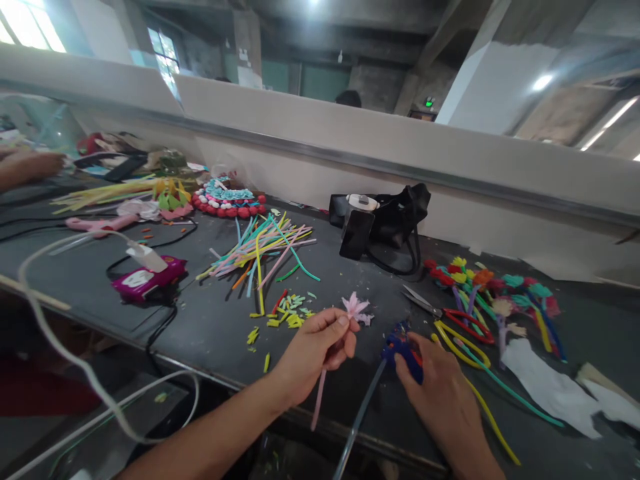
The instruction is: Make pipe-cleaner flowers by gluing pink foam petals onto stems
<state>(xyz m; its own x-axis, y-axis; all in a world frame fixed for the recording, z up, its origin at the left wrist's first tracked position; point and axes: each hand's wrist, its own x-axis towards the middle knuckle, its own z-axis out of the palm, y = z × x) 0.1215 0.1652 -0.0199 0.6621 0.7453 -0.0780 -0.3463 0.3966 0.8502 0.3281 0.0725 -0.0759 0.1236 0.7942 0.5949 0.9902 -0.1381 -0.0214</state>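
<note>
My left hand (327,340) pinches a pink flower (355,306) at its base, and a pink pipe-cleaner stem (319,400) hangs below the fingers. To its right, my right hand (437,380) is closed around a dark blue hot glue gun (400,347) low over the table. A long translucent glue stick (361,407) sticks out of the gun's back toward me. Beside the right hand lie red-handled scissors (467,323) and bent yellow pipe cleaners (463,343). Small yellow and green cut pieces (293,313) are scattered left of the flower.
Loose coloured pipe cleaners (265,250) lie mid-table. A black bag (400,223) and a phone (357,235) stand against the partition. Finished flowers (500,287) and white paper (547,383) are at right. A purple power strip (150,277) with cables and another person's hand (33,163) are at left.
</note>
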